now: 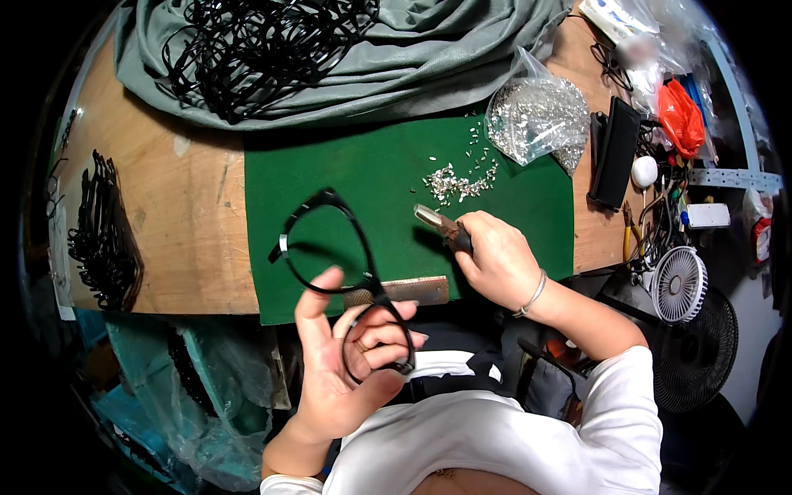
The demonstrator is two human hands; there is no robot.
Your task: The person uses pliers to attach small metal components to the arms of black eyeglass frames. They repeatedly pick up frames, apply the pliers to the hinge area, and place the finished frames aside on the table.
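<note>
Black eyeglass frame (342, 268), seemingly lensless, in curled left hand (346, 363); pliers (444, 225) gripped in right hand (499, 260)

A white short-sleeved shirt (495, 437) is worn, with both forearms left bare. A thin silver bangle (532, 295) is seen around the right wrist.

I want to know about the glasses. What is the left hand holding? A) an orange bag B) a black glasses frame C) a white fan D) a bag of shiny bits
B: the left hand curls its fingers through one rim of the black glasses frame, while the fan and both bags lie off to the right, untouched.
</note>
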